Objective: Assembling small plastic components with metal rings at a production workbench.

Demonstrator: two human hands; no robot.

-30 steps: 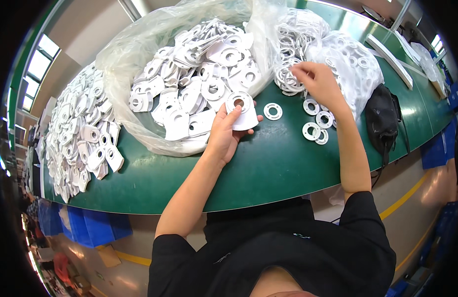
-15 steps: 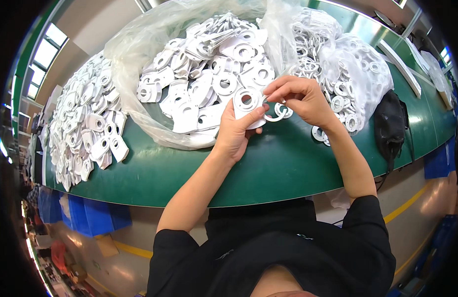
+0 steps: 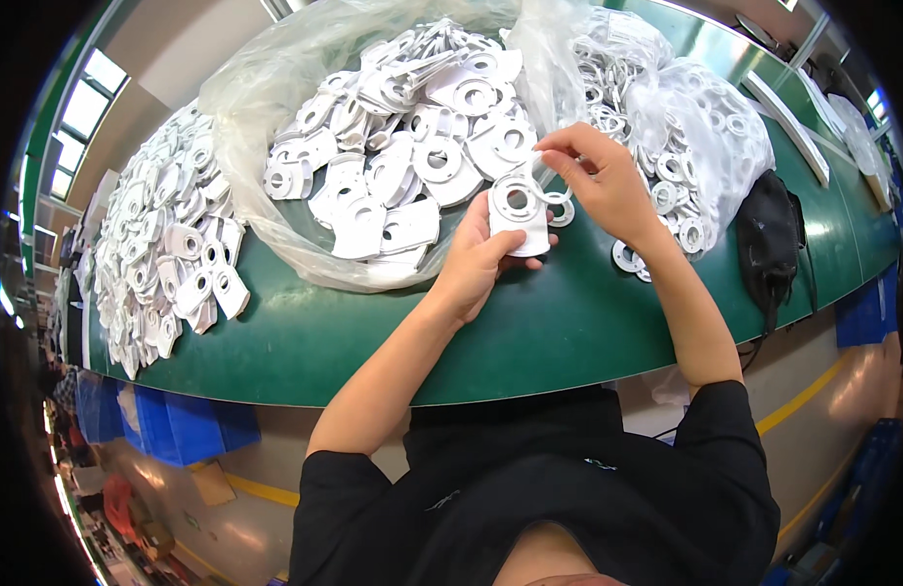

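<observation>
In the head view, a flat white plastic plate with a round hole (image 3: 518, 210) is gripped by the left hand (image 3: 476, 262) above the green table (image 3: 529, 332). A white ring (image 3: 559, 208) is pinched against it by the right hand (image 3: 608, 181), beside a clear bag of white plates (image 3: 402, 146).

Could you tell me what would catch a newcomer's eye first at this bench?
Probably the clear bag at the top centre of the green table, heaped with white plates that each have a round hole. In front of it, the left hand holds one plate while the right hand pinches a white ring beside it. More plates lie at far left.
</observation>
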